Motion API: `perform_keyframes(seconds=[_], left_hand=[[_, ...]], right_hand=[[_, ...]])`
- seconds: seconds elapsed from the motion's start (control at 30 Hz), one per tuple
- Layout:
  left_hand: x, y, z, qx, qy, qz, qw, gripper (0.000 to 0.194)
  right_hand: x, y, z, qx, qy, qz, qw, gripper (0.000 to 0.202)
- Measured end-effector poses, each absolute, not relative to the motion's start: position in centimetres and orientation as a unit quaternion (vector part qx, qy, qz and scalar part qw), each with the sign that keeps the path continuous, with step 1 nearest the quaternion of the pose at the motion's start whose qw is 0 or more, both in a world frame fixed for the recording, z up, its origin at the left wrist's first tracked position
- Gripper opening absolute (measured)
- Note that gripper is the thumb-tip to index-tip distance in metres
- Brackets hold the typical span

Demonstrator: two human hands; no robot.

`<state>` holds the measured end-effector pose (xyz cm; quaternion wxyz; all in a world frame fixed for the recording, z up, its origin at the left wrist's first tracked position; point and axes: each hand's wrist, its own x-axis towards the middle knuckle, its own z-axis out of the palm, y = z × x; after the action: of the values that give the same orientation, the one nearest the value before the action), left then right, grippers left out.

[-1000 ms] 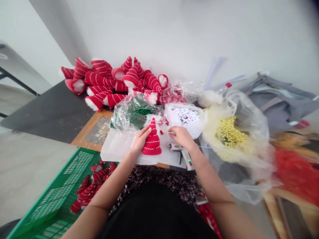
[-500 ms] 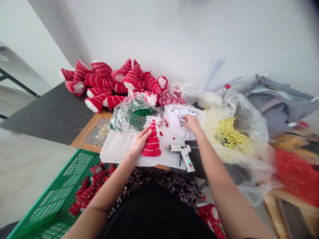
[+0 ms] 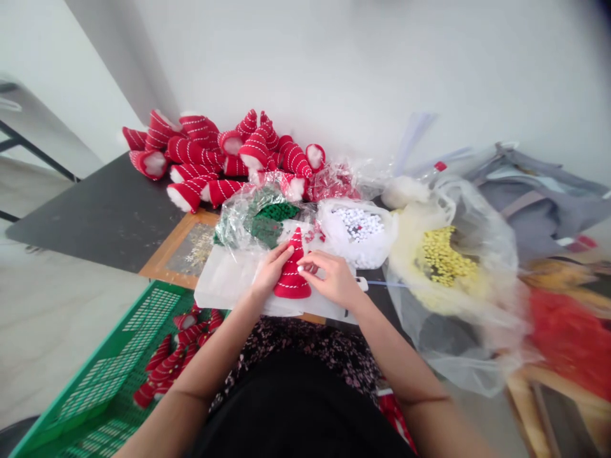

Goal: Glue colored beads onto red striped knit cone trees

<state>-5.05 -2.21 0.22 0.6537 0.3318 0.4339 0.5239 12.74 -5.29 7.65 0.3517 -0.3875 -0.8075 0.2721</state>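
While the left hand [image 3: 271, 270] pins the red striped cone [image 3: 292, 281] by its left side over the white paper [image 3: 222, 283], the right hand [image 3: 331, 278] has thumb and forefinger nearly closed on a small white ball [image 3: 300, 269], held at the cone's right side. Whether ball and cone touch is too small to tell. The left grip is curled round the cloth only partway. To do this well, I would hold the cone firmly without denting it, pinch the ball by its rim so the fingertips avoid any glue, and press it straight on between the white stitch lines.

Behind, a crinkled clear bag [image 3: 231, 219] holds green balls [image 3: 277, 211]; beside it, a white bag [image 3: 329, 222] lies open on white balls [image 3: 363, 222]. Farther right, a large translucent bag [image 3: 496, 273] holds yellow balls [image 3: 442, 257]. Below the worktop [image 3: 95, 207], a green crate [image 3: 112, 324] contains smaller red cones [image 3: 167, 366].
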Motion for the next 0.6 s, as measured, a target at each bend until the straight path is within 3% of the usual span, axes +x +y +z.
perform_keyframes(seconds=[0.13,0.33,0.6], left_hand=[[-5.0,-2.2,0.1,0.335,0.441,0.53,0.642,0.038],[-5.0,-2.2,0.0,0.309,0.425,0.517,0.676,0.04],[-5.2,-2.6,-0.5,0.282,0.429,0.539,0.668,0.047]], right_hand=[[12.4,-5.4,6.9,-0.376,-0.834,0.235,0.327,0.017],[14.8,-0.5,6.6,-0.454,-0.777,0.207,0.384,0.015],[9.9,10.2,4.5,-0.462,-0.838,0.23,0.178,0.028]])
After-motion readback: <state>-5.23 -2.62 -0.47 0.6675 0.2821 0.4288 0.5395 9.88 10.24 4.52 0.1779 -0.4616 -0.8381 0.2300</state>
